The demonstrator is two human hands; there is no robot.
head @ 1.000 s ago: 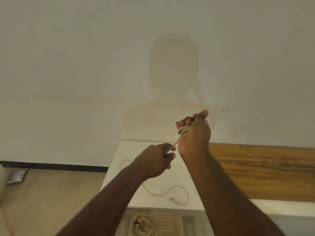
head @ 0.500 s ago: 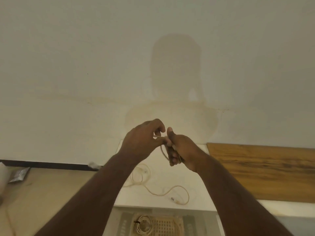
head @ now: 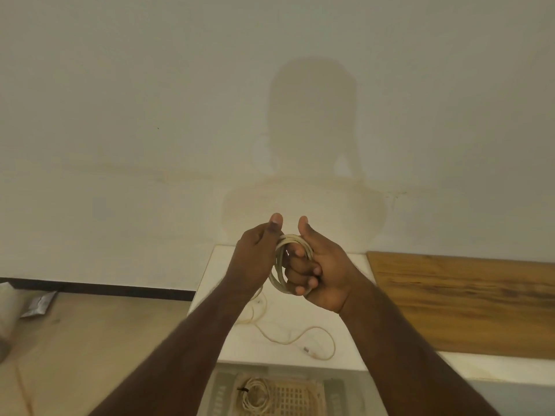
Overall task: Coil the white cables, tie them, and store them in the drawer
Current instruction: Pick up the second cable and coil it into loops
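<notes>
A white cable coil is gripped by the left hand and right hand, untied; at 6 o'clock one tied coil is already stored in the drawer.

I am finding no text, label, brand, number or sign to read anywhere in this view.
</notes>
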